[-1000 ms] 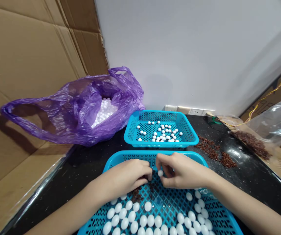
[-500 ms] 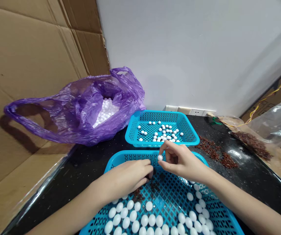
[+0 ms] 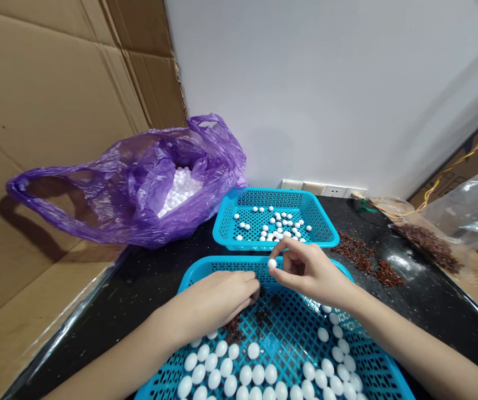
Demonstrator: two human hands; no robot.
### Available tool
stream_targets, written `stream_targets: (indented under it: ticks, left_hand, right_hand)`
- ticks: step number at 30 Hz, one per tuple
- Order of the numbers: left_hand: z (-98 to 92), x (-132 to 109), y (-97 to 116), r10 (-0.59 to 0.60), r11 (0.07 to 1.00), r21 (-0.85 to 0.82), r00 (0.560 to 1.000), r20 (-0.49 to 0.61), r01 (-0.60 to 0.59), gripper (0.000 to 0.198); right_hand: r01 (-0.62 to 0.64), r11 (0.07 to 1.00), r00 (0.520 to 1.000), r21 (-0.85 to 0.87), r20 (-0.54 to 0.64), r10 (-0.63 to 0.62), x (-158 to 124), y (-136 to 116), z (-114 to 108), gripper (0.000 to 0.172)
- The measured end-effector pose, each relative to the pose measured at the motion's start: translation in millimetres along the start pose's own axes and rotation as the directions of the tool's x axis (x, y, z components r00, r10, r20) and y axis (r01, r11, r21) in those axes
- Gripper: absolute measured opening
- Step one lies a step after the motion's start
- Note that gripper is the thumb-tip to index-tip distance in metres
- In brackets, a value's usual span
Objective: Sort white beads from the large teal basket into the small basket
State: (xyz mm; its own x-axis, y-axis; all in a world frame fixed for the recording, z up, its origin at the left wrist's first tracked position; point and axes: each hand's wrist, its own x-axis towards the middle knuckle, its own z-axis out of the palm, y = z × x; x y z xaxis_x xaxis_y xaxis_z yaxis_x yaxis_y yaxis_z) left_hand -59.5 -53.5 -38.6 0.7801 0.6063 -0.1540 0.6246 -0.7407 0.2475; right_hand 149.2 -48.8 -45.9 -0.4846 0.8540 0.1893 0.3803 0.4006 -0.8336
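Note:
A small white ball (image 3: 272, 264) is pinched between the thumb and index finger of my right hand (image 3: 305, 266), above the far side of the near blue basket (image 3: 192, 268). My left hand (image 3: 232, 294) is lowered inside that basket near its far wall, fingers curled inward; whatever they hold is hidden behind the hand. Dark reddish-brown bits (image 3: 234, 331) lie on the basket floor just below my left hand. Many white balls (image 3: 258, 374) cover the front and right of the basket.
Behind stands a smaller blue basket (image 3: 221, 228) with scattered white balls. A purple plastic bag (image 3: 139, 183) full of white balls lies at the left, against cardboard (image 3: 55, 83). Reddish-brown bits (image 3: 353, 253) and a clear bag (image 3: 472, 205) are on the right, near wall sockets (image 3: 335, 191).
My right hand has lifted very slightly with the white ball. My left hand has barely moved, and the baskets and bag are where they were.

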Motion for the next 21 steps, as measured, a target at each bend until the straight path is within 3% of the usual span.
stream_targets:
  ticks: [5, 8, 14, 21]
  left_hand:
    - [1.5, -1.3, -1.9, -0.001, 1.000, -0.009, 0.999, -0.039, 0.000, 0.010]
    - [0.6, -1.0, -1.8, -0.019, 0.999, -0.033, 1.000, -0.007, 0.018, 0.005]
    - [-2.7, -1.5, 2.8, -0.028, 1.000, 0.006, 0.999, 0.018, 0.028, 0.007]
    - [-4.8, -3.9, 6.0, -0.040, 0.996, -0.075, 0.999, 0.012, 0.041, 0.008]
  right_hand:
    - [0.005, 1.000, 1.000, -0.005, 0.005, -0.005, 0.0, -1.0, -0.4, 0.006]
    - [0.003, 1.000, 1.000, -0.009, 0.010, -0.003, -0.3, -1.1, -0.1, 0.007]
    - [0.001, 1.000, 1.000, -0.017, 0.019, -0.001, -0.8, -2.0, -0.1, 0.007]
    - [0.001, 1.000, 1.000, -0.021, 0.019, -0.001, -0.9, -0.8, -0.1, 0.007]
